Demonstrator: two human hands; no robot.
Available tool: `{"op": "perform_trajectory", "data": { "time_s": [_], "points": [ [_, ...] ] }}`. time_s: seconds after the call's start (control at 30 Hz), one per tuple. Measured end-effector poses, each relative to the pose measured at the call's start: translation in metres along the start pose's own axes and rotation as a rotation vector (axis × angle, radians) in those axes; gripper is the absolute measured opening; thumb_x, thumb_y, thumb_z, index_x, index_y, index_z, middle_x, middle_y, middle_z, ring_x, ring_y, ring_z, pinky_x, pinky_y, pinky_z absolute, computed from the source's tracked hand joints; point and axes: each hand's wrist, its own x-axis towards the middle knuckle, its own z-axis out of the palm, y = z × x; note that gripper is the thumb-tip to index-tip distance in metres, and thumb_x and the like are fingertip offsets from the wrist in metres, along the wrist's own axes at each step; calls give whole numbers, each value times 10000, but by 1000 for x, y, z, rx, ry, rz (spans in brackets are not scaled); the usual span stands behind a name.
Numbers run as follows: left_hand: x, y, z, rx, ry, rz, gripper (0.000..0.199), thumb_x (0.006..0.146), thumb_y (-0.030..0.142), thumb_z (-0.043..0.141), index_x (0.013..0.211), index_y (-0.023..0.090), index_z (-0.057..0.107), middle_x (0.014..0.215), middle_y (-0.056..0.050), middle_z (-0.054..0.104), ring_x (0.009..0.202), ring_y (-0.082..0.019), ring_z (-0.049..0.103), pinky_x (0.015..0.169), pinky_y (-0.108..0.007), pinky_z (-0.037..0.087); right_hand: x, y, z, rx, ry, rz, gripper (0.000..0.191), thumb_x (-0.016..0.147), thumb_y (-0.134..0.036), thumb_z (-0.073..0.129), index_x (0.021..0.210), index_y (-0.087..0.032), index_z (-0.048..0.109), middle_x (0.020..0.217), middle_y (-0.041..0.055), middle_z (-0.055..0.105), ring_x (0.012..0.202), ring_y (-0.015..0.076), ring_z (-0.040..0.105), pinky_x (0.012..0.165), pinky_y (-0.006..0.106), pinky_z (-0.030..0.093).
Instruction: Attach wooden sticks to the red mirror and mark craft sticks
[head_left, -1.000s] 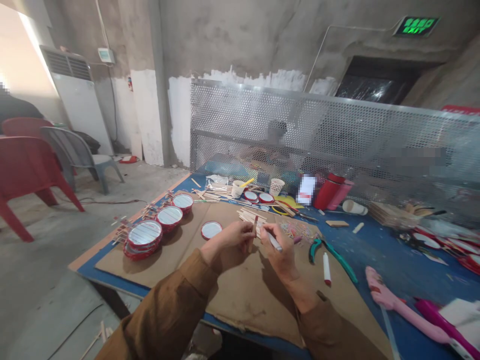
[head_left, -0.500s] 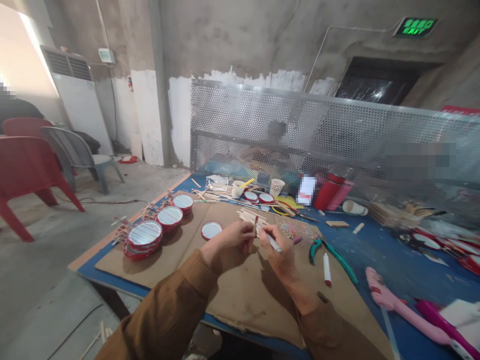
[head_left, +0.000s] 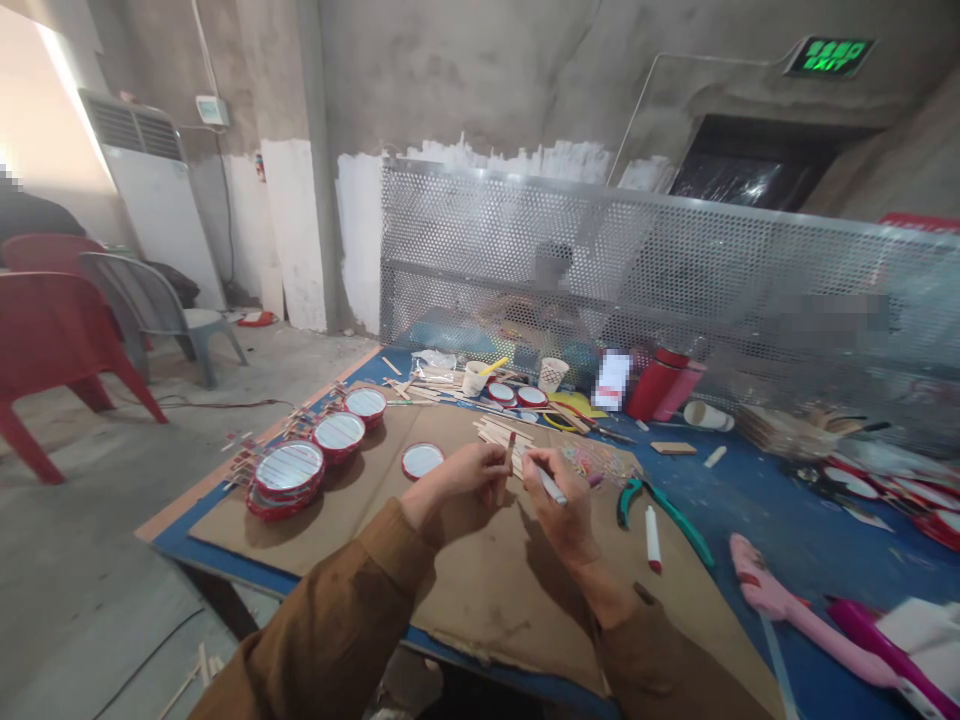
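Observation:
My left hand (head_left: pixel 471 478) pinches a small wooden stick (head_left: pixel 511 450) with a dark red upper end, held upright over the cardboard (head_left: pixel 480 590). Just to its right, my right hand (head_left: pixel 562 505) is closed around a white marker (head_left: pixel 551 486), its tip side hidden by the fingers. Behind both hands lies a pile of pale sticks (head_left: pixel 495 432). A round white piece with a red rim (head_left: pixel 423 460) rests left of my left hand. A second white marker with a red end (head_left: pixel 653 540) lies to the right of my right hand.
Red-rimmed round pieces (head_left: pixel 289 467) stand along the cardboard's left side. Teal pliers (head_left: pixel 679 525) and a pink glue gun (head_left: pixel 795 605) lie at the right. Paper cups (head_left: pixel 553 374), a phone (head_left: pixel 613 380) and a red bottle (head_left: pixel 658 384) stand before a perforated metal panel (head_left: pixel 465 230).
My right hand and its marker have shifted slightly right, away from the stick. My left hand stays in nearly the same place.

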Motion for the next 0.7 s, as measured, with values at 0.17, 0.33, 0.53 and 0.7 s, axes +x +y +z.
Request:
{"op": "perform_trajectory", "data": {
  "time_s": [0.17,0.33,0.53,0.7],
  "points": [
    [0,1,-1,7,5,14,302,854,447,595,755,185,482,552,31,537,451,-101,536,479,-229,420,0,0,0,5,0,-11,177,922,-295,496,824,-207,614,739,17,686,672,164,633,653,263,489],
    [-1,2,-2,14,-1,4,281,858,429,588,767,183,488,546,32,536,457,-106,542,482,-233,423,0,1,1,8,-8,-17,166,919,-293,504,823,-206,608,738,19,684,667,164,631,646,263,491],
    [-2,3,0,-11,2,2,260,863,413,584,782,181,495,535,26,539,451,-106,525,480,-233,411,0,-1,2,4,-23,-32,163,917,-292,500,839,-206,614,747,26,689,676,170,642,668,276,508],
    [-1,0,0,-1,7,12,254,866,402,584,777,177,506,548,24,544,459,-102,523,483,-231,407,0,1,3,-7,-20,-64,160,922,-279,502,835,-205,614,744,25,686,678,169,644,665,272,509]
  ]
}}
